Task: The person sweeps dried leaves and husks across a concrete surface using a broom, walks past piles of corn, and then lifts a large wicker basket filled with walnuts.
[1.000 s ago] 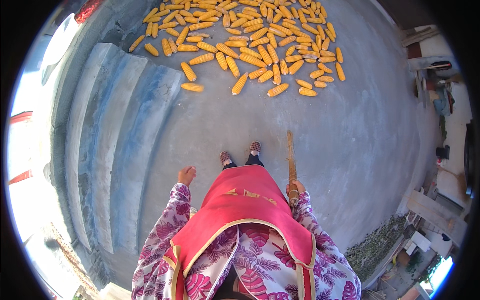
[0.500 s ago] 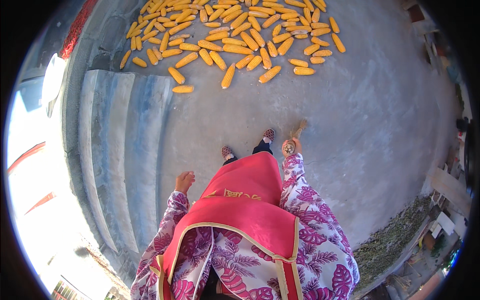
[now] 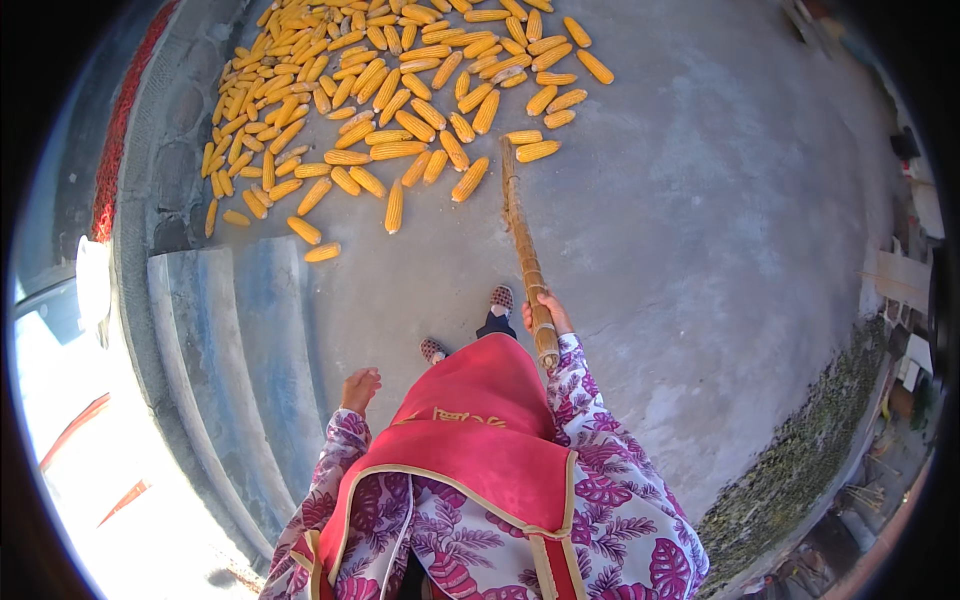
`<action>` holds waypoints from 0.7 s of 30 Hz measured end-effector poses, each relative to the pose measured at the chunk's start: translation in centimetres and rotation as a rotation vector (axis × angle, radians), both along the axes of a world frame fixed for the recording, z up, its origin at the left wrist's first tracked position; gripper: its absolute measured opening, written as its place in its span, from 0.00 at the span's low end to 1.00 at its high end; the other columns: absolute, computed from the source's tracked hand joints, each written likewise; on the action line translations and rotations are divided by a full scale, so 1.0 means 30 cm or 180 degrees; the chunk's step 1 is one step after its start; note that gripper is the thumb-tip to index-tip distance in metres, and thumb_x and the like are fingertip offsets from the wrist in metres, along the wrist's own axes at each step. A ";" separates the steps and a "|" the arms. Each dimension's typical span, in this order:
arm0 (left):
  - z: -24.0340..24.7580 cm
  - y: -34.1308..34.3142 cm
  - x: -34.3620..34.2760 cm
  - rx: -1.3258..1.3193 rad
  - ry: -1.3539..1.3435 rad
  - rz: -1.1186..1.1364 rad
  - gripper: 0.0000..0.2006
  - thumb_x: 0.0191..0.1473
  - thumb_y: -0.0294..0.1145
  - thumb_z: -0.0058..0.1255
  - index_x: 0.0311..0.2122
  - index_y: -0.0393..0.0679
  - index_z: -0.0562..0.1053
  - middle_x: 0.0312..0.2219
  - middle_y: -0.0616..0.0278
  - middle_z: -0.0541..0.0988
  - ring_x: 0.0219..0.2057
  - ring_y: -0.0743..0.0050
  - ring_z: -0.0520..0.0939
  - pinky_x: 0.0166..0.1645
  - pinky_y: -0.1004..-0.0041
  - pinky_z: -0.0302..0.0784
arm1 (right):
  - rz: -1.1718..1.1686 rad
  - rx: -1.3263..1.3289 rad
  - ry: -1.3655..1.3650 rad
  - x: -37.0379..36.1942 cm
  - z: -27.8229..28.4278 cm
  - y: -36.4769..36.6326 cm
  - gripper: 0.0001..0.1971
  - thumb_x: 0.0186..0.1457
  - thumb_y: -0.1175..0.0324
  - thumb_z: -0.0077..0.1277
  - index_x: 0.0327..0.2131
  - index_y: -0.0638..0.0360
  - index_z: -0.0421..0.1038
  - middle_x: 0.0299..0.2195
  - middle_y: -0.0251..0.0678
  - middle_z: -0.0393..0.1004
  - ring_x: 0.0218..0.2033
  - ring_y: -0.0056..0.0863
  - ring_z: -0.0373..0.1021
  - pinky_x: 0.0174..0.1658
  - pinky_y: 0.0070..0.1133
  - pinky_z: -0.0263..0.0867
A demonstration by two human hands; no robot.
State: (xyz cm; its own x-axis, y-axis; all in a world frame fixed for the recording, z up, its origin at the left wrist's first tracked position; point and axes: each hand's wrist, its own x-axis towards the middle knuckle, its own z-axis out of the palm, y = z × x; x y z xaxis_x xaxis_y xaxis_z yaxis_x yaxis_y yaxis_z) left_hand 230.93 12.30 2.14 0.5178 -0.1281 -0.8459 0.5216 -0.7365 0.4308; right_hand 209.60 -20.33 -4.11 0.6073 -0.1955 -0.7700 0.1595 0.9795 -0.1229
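Observation:
My right hand (image 3: 552, 316) is wrapped round the handle of a straw broom (image 3: 527, 240), made of tan stalks bound in bands. The broom points away from me, its cut butt end close to my right sleeve and its far end beside the nearest corn cobs. Many yellow corn cobs (image 3: 394, 208) lie loose on the concrete ahead, thickest at the far left. Out to the left of my red apron (image 3: 480, 385), my left hand (image 3: 361, 390) hangs with nothing in it, its fingers loosely bent and apart.
Concrete steps (image 3: 205, 330) run along my left, beside a stone edge with a red strip (image 3: 118, 140) on top. My patterned shoes (image 3: 502, 297) stand on the grey concrete floor (image 3: 680, 270). A mossy strip (image 3: 800, 470) and assorted clutter border the right.
The broom has swung from hanging down, seen nearly end-on, to stretching forward toward the cobs. The cobs now appear lower and further left in view. My left hand stays free at my side.

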 end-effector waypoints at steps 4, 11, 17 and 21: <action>-0.011 -0.151 0.011 -0.0122 -0.0008 -0.0182 0.13 0.42 0.36 0.41 0.33 0.40 0.68 0.24 0.64 0.72 0.24 0.79 0.72 0.25 0.82 0.63 | -0.0444 -0.0103 0.0399 -0.202 0.005 0.028 0.15 0.41 0.67 0.44 0.35 0.51 0.53 0.26 0.38 0.61 0.21 0.22 0.62 0.20 0.18 0.63; -0.038 -0.255 0.026 -0.0206 0.0115 -0.0420 0.13 0.43 0.35 0.41 0.33 0.39 0.68 0.24 0.63 0.72 0.24 0.79 0.73 0.25 0.83 0.63 | -0.1310 0.0444 0.1234 -0.204 -0.221 -0.116 0.15 0.35 0.65 0.45 0.27 0.61 0.56 0.18 0.38 0.62 0.16 0.28 0.62 0.17 0.21 0.63; -0.130 -0.298 0.183 0.0009 0.0131 -0.0859 0.13 0.42 0.37 0.42 0.31 0.39 0.68 0.22 0.62 0.72 0.21 0.79 0.72 0.21 0.82 0.63 | 0.0237 -0.0587 0.1842 0.100 -0.452 -0.047 0.15 0.36 0.67 0.44 0.29 0.65 0.57 0.18 0.42 0.64 0.16 0.32 0.64 0.19 0.26 0.63; -0.208 -0.339 0.305 0.0177 0.0100 -0.0823 0.12 0.42 0.36 0.42 0.31 0.40 0.68 0.21 0.63 0.72 0.20 0.78 0.72 0.19 0.81 0.63 | -0.0078 0.0573 0.0865 0.273 -0.133 -0.164 0.22 0.39 0.67 0.42 0.41 0.58 0.50 0.23 0.42 0.62 0.19 0.29 0.63 0.18 0.23 0.62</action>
State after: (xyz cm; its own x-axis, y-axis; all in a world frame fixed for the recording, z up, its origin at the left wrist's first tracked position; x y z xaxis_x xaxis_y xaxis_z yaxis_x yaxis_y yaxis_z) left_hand 240.09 2.12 -4.10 0.4474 -0.2056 -0.8704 0.3253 -0.8692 0.3725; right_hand 217.77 -25.25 -8.10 0.3716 -0.0536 -0.9268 0.1685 0.9856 0.0105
